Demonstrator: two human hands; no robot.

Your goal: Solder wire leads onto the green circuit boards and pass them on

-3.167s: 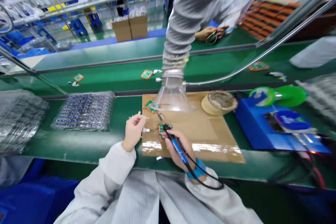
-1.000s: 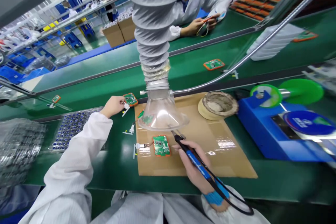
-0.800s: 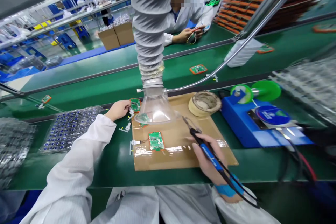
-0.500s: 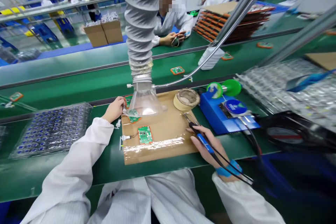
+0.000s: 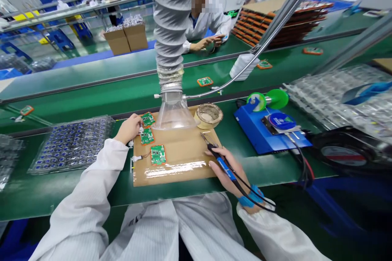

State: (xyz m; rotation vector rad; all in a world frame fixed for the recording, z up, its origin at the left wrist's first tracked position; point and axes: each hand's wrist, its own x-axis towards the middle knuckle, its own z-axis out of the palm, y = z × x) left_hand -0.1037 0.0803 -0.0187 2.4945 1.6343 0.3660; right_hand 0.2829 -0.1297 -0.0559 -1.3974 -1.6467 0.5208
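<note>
My left hand is at the back left corner of a brown mat. Its thumb and fingers are pinched beside two green circuit boards with orange edges, a rear board and a middle board. A small white piece shows at the fingertips, but what they grip is unclear. A third circuit board lies nearer me, wired to a small white connector. My right hand is closed around a blue-and-black soldering iron. Two thin metal prongs point over the mat's right side, apart from the boards.
A clear extraction hood hangs over the mat's back. Right of it stand a round tip-cleaning pot and a blue solder feeder. A plastic tray of parts lies left. A co-worker's hands are across the bench.
The view has shifted, so the mat sits further left and the hood covers less of the boards. My hands hold nearly the same places over the mat. The co-worker's hands have moved slightly.
</note>
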